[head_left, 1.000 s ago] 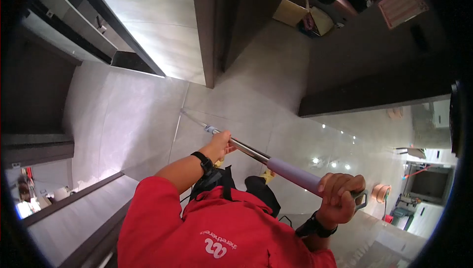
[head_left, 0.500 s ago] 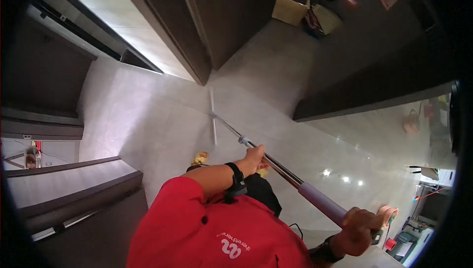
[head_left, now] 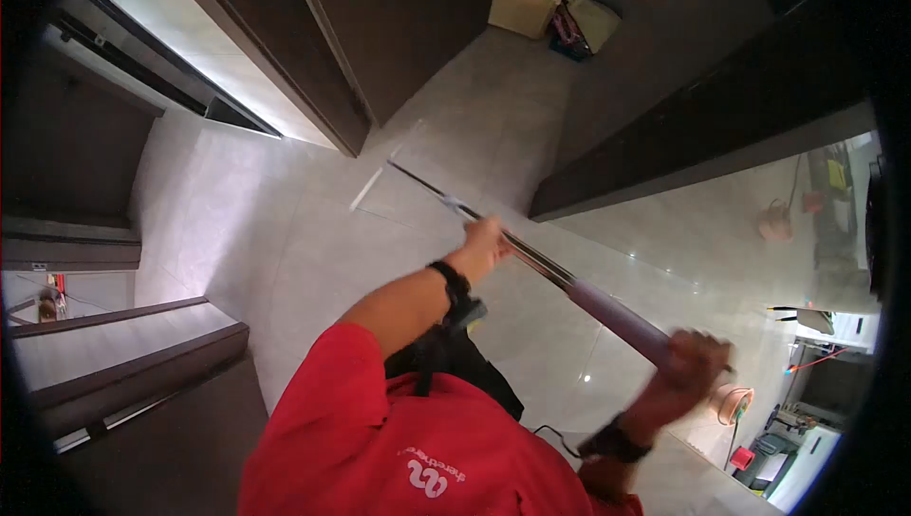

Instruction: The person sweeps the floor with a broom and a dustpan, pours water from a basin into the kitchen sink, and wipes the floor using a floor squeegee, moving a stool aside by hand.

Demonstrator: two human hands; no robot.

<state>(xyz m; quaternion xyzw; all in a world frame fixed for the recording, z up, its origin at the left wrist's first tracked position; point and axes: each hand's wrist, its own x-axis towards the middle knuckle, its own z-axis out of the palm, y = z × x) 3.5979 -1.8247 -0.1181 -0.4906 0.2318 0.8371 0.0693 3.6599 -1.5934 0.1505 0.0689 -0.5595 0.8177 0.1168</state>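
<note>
While the person in the red shirt (head_left: pixel 380 431) stands at the bottom of the frame, the long pole (head_left: pixel 541 264) slants across the middle, from lower right up to upper left of centre. The left hand (head_left: pixel 484 241) is wrapped around its metal shaft near the centre of the frame; the right hand (head_left: pixel 693 364), blurred, is closed around the far end of the lavender sleeve (head_left: pixel 617 317), at right below centre. At the pole's thin end, a pale straight bar (head_left: pixel 366 189) lies slantwise on the floor (head_left: pixel 323 260), just beside the foot of the dark door post (head_left: pixel 313 89) that comes down from the upper left. To the right, a dark panel (head_left: pixel 702 132) ends in a corner near the shaft in the picture, and the floor runs up between post and panel toward a cardboard box (head_left: pixel 520 9) at top centre. The widest bare floor I can see spreads left of centre, bounded at lower left by a dark-edged partition (head_left: pixel 152 374). A round orange item (head_left: pixel 735 404) sits at lower right, beyond the right hand.
</note>
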